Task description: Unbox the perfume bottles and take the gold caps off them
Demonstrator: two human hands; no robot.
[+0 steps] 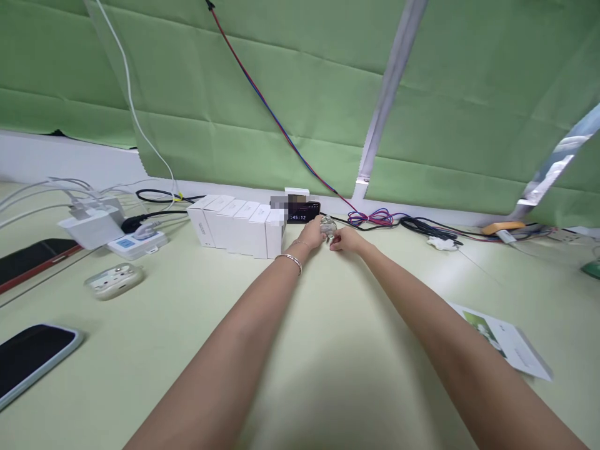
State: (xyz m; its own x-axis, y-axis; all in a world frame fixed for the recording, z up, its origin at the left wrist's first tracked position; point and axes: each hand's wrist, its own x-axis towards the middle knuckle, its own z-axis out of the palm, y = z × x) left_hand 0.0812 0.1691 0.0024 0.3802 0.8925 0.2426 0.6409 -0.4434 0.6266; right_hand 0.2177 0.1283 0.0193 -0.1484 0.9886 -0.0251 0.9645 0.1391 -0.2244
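Note:
Both my arms reach far forward over the pale green table (337, 350). My left hand (310, 235), with a thin bracelet on its wrist, and my right hand (345, 240) meet at a small clear, shiny object (327, 229) and both pinch it just above the table. The object is too small to make out further. Just behind the hands stands a black device with a lit digital readout (304, 212). To the left of my left hand stands a row of several white boxes (239, 226).
A white power strip (137, 242) and chargers with cables sit at the far left. Two dark phones (29, 356) (32, 259) and a clear case (114, 280) lie on the left. Tangled cables (375, 218) run along the back wall. A leaflet (504, 340) lies at the right.

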